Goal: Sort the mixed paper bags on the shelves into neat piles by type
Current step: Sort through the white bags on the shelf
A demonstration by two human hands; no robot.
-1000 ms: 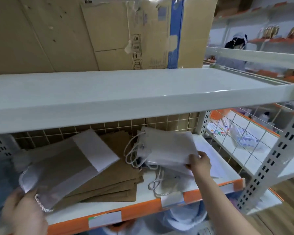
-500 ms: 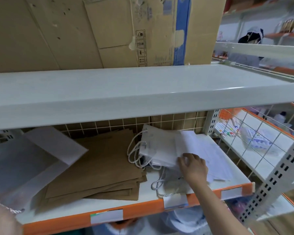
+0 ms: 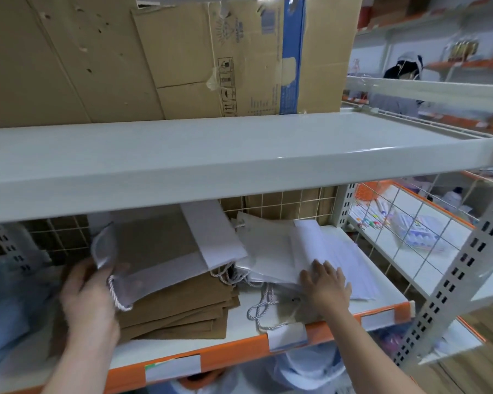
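Note:
My left hand (image 3: pixel 87 297) grips a white see-through bag (image 3: pixel 165 251) with a twisted cord handle, held flat just above a stack of brown paper bags (image 3: pixel 188 305) on the lower shelf (image 3: pixel 239 325). To the right lies a pile of white bags (image 3: pixel 271 251) with cord handles, partly fanned out over flat white sheets or bags (image 3: pixel 345 260). My right hand (image 3: pixel 326 285) rests palm down on that white pile, fingers spread, holding nothing that I can see.
The white upper shelf board (image 3: pixel 211 157) overhangs the work area, with large cardboard boxes (image 3: pixel 182 58) on it. A wire grid backs the lower shelf. A perforated upright (image 3: pixel 461 268) stands right; beyond it another shelf holds packaged goods (image 3: pixel 416 231). A person stands far right.
My left hand has brought the see-through bag from the far left in over the brown stack. My right hand let go of the white bags and now lies flat on them.

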